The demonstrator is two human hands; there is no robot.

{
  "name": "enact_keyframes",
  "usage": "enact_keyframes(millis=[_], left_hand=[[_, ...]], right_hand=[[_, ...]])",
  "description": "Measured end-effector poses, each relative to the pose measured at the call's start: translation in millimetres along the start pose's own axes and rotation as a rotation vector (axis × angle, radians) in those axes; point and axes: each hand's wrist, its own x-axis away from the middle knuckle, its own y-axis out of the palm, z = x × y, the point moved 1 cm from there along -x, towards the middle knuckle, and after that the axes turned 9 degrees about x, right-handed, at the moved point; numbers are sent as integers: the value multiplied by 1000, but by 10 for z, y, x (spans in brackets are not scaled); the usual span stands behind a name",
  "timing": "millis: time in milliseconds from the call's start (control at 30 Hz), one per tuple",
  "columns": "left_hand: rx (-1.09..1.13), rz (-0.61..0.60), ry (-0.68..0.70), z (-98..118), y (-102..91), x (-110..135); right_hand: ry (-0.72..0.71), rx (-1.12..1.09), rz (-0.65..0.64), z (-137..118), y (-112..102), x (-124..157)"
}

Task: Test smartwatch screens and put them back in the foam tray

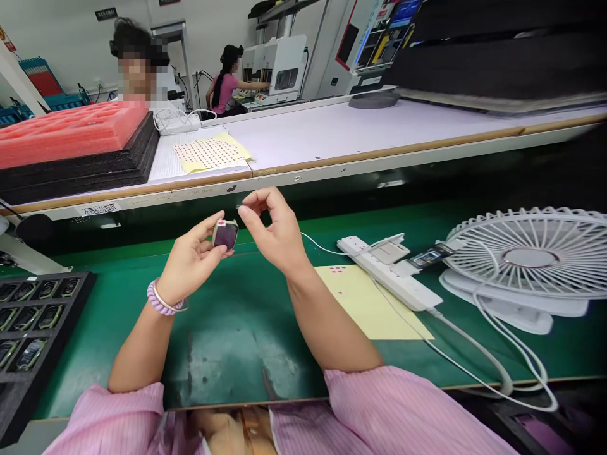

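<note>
Between the thumb and fingers of my left hand (192,259) is a smartwatch body (225,234) with a dark square screen and a pale greenish frame. A small white tab with a red mark sits at its upper left corner. My right hand (275,230) is up close to the right of the watch body, apart from it, with thumb and index finger pinched together. Something tiny shows at those fingertips, too small to name. At the far left, a black foam tray (57,338) holds several similar watch bodies in its compartments.
A yellow sheet (360,303) with red dots lies under a white power strip (389,272). Right of it stands a white fan (531,256) with loose cables. On the shelf are red foam (80,129) and a dotted sheet (213,153). Two people are beyond.
</note>
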Motion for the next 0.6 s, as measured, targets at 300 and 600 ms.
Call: enact_keyframes(millis=[300, 600], left_hand=[[272, 130, 62, -5, -38, -61], [237, 25, 95, 4, -84, -68]], right_hand=[[34, -107, -60, -120, 74, 53], [460, -759, -289, -53, 142, 12]])
